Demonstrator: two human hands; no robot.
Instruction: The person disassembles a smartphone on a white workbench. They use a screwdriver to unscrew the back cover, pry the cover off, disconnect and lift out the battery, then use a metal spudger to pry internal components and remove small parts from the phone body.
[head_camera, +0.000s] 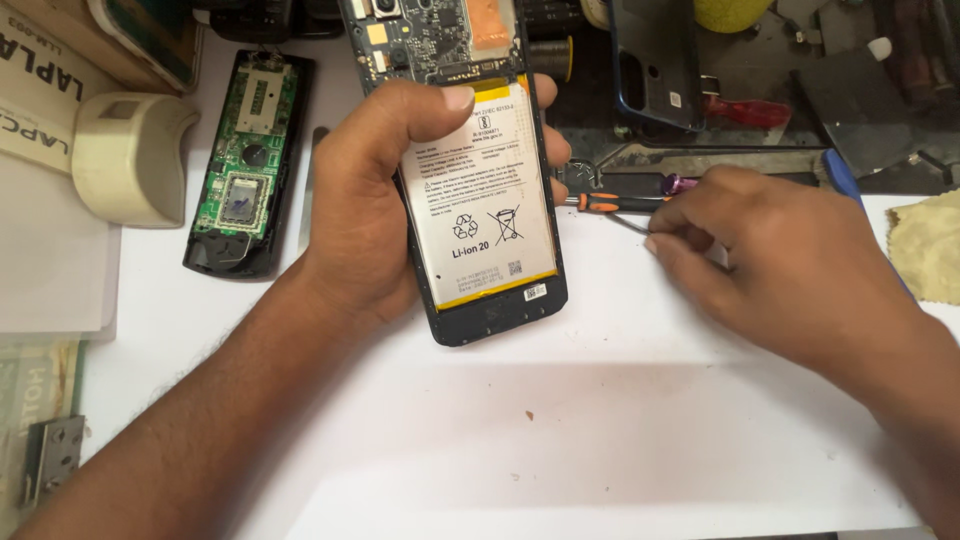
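My left hand (365, 190) grips an opened phone (480, 200) with its back cover off, thumb pressed on the top of the white battery. The circuit board shows above the battery. My right hand (770, 250) rests on the white table to the right of the phone, fingertips pinched on thin metal tweezers (630, 222). Just beyond the fingers lies a small screwdriver (610, 201) with an orange and black grip.
An opened remote with a green circuit board (245, 165) lies at the left, next to a cream plastic part (125, 155). A dark phone back cover (655, 60), a red-handled tool (745, 110) and a yellowish cloth (925, 245) lie behind and right.
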